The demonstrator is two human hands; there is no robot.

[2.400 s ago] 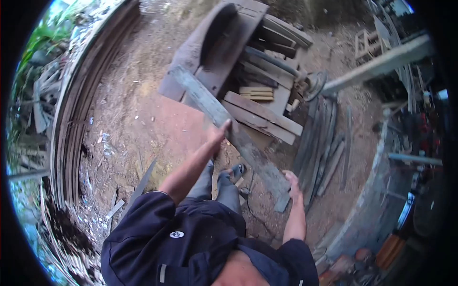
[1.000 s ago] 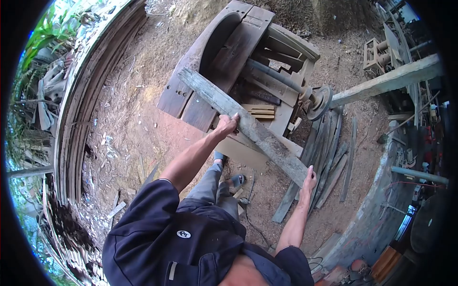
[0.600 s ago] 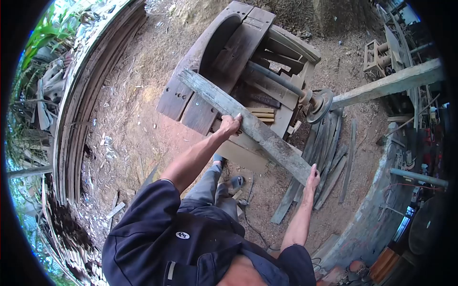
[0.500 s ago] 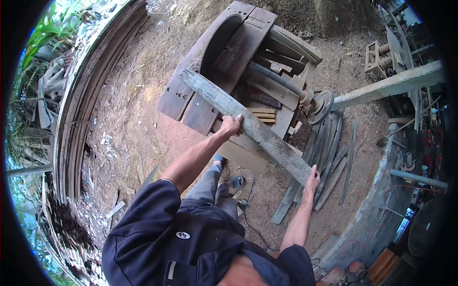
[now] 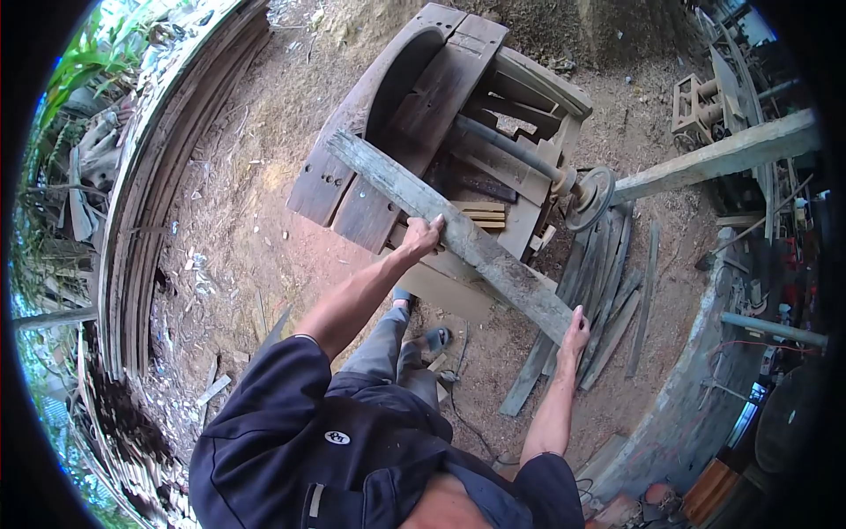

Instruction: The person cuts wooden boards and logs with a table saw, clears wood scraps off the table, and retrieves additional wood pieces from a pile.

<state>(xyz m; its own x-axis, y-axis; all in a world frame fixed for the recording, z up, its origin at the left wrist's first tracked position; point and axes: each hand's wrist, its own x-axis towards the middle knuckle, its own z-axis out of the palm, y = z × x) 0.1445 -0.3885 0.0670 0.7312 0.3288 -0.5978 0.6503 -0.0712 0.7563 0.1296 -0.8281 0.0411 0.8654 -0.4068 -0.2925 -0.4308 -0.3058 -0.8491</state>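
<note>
A long weathered wooden plank [image 5: 485, 251] slants across the middle of the view. My left hand [image 5: 423, 234] is closed on its near edge around mid-length, with the thumb on top. At the lower right end, my right hand [image 5: 576, 333] grips the plank, its fingers partly hidden beneath. The far left end lies over a dark wooden machine bench [image 5: 352, 198] with bolt holes and a curved slot. Beside the plank, inside the frame of the bench, are a metal shaft [image 5: 507, 145] and a small stack of light wood strips [image 5: 483, 214].
A pulley wheel [image 5: 590, 199] sits at the shaft's right end, near a long beam [image 5: 718, 157]. Several loose boards [image 5: 608, 273] lie on the ground to the right. Tall stacked planks [image 5: 145, 203] line the left. A cable [image 5: 467, 419] runs near my feet.
The plank has shifted very slightly to the left, with both hands still on it. The machine and the loose boards stay in place.
</note>
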